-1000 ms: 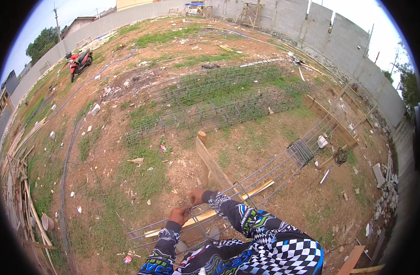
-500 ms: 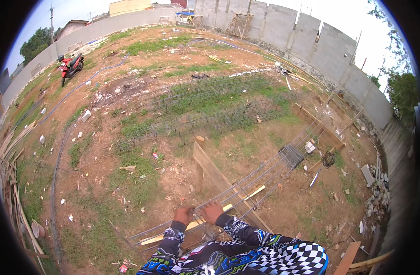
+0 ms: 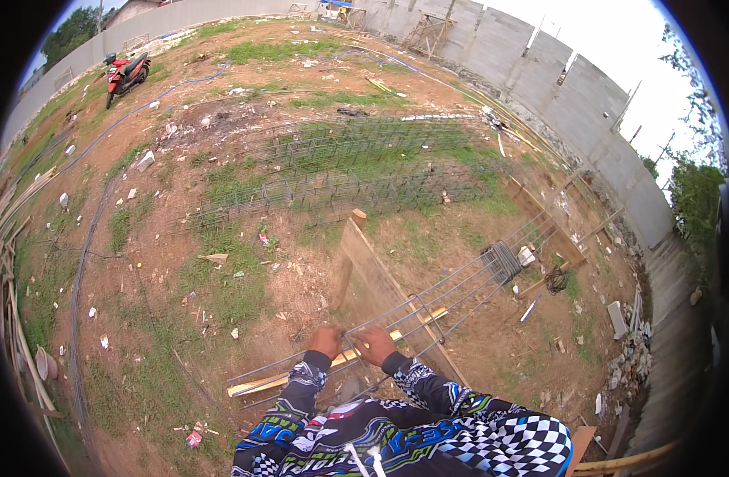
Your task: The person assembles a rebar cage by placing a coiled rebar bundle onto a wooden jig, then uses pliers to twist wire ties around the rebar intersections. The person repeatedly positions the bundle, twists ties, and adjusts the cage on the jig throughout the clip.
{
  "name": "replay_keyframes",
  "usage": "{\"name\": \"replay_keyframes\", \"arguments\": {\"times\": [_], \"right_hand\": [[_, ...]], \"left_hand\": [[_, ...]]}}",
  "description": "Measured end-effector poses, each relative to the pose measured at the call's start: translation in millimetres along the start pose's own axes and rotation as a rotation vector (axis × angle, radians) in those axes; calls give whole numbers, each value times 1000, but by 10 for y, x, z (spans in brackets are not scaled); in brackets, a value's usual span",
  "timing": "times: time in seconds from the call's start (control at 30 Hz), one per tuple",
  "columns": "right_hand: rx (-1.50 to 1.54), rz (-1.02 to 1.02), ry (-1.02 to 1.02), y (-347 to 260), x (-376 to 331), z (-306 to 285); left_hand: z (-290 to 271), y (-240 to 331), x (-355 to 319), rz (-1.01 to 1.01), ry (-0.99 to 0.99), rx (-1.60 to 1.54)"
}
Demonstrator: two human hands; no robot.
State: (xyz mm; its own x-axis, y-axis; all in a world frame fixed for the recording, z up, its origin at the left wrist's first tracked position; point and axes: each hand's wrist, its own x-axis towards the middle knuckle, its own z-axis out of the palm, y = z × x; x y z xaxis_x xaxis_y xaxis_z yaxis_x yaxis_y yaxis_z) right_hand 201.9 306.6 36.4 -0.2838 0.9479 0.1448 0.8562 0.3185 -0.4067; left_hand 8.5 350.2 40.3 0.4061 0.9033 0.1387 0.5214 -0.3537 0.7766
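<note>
Long steel reinforcing bars (image 3: pixel 452 296) run from in front of me toward the far right, propped across an upright wooden board (image 3: pixel 384 282). A thin bent steel stirrup (image 3: pixel 351 343) crosses them between my hands. My left hand (image 3: pixel 326 342) is closed at the stirrup's left side, knuckles up. From the other side my right hand (image 3: pixel 375 346) grips it with bent fingers, thumb toward the left hand. Fingertips of both are partly hidden. A pale wooden strip (image 3: pixel 261 386) lies under the bars. Farther along the bars hangs a bunch of stirrups (image 3: pixel 503 264).
Finished rebar cages (image 3: pixel 332 187) lie on the grass ahead. A second wooden board (image 3: pixel 546 221) supports the bars' far end. Bamboo poles (image 3: pixel 14 310) and a bucket (image 3: pixel 46 363) are at left, rubble (image 3: pixel 631 358) at right. A red motorbike (image 3: pixel 127 77) stands far left, by a grey wall.
The view has tilted down slightly. My hands stay close together at the bars; the right hand has turned, its fingers more bent around the stirrup. The bunch of stirrups hangs in the same place.
</note>
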Motion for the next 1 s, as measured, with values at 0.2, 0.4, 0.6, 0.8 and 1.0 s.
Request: {"name": "replay_keyframes", "arguments": {"times": [0.2, 0.4, 0.6, 0.8, 1.0], "right_hand": [[-43, -43, 300, -420, 192, -139], [-15, 43, -294, 80, 575, 58], [-8, 37, -618, 538, 774, 389], [-62, 22, -679, 504, 792, 270], [-71, 99, -878, 304, 1007, 85]], "left_hand": [[-39, -108, -13, 8, -45, 55], [-46, -72, -3, 1, -73, -30], [-43, -29, 16, -53, -105, 27], [104, -170, 4, -45, -73, 26], [46, -207, -17, -58, -46, -25]]}}
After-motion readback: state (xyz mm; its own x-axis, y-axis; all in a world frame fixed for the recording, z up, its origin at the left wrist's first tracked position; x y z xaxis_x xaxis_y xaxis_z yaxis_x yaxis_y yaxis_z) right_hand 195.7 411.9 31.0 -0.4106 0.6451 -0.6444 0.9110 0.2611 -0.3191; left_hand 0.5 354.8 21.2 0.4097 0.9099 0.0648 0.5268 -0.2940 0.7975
